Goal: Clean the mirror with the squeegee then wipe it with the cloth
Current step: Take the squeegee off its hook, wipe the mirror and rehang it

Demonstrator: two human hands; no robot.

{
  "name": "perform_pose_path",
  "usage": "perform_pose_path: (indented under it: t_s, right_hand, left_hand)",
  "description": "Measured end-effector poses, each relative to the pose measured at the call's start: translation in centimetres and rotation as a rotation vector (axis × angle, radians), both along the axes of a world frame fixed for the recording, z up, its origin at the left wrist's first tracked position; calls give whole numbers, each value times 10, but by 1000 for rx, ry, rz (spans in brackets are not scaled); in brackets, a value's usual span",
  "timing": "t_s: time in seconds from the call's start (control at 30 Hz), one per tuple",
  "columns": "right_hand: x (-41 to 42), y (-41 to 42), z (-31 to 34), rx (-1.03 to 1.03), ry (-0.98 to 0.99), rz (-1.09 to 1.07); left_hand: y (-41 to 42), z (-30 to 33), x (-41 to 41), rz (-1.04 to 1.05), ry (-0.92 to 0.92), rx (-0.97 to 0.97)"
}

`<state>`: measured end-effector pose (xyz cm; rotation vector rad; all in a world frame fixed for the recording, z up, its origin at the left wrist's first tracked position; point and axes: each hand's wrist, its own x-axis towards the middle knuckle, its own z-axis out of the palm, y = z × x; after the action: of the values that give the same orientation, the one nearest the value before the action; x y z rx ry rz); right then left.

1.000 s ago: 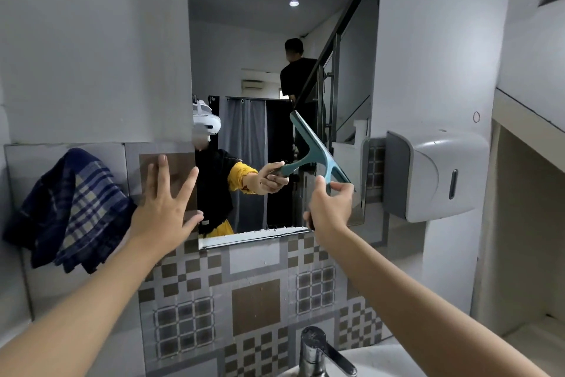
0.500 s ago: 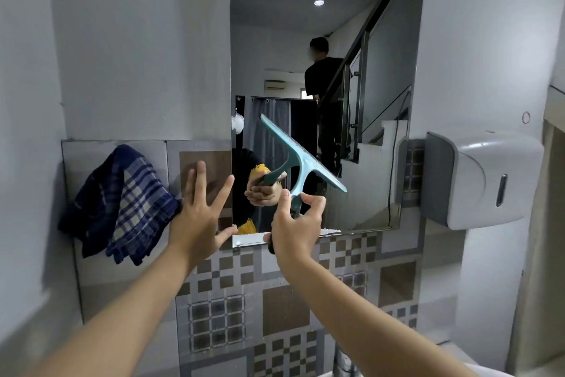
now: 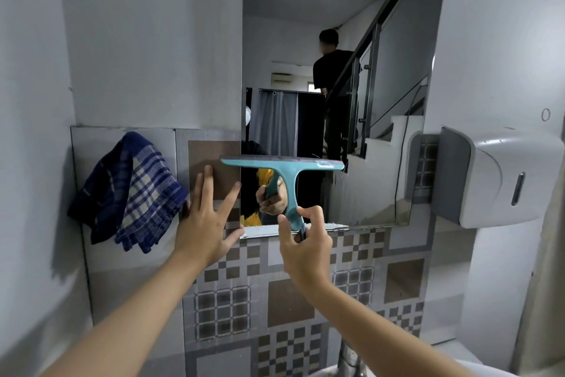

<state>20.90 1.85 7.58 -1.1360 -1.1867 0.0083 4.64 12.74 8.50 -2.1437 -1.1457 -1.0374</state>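
A tall mirror [image 3: 382, 181] hangs on the wall ahead. My right hand [image 3: 302, 245] grips the handle of a teal squeegee [image 3: 286, 167]. Its blade lies level across the mirror's lower left part, and its left end reaches past the mirror's edge. My left hand [image 3: 208, 224] is flat on the tiled wall just left of the mirror's bottom corner, fingers spread. A blue checked cloth [image 3: 131, 193] hangs on the wall further left, beside my left fingertips.
A grey and white dispenser [image 3: 495, 175] juts from the wall right of the mirror. Patterned tiles [image 3: 290, 300] cover the wall below. A tap top [image 3: 348, 358] and a basin rim show at the bottom. The mirror reflects a person on stairs.
The squeegee has turned from tilted to level and moved left across the lower mirror. My view has shifted left and closer. My left hand stays pressed on the wall.
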Motion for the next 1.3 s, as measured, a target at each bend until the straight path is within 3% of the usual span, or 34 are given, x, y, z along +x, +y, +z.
perform_pose_path:
  t_s: [0.7, 1.3]
  right_hand:
    - [117, -15, 19, -6, -523, -137]
    - [211, -28, 21, -25, -736, -193]
  left_hand:
    - [5, -17, -2, -5, 26, 4]
    - [2, -16, 0, 45, 66, -6]
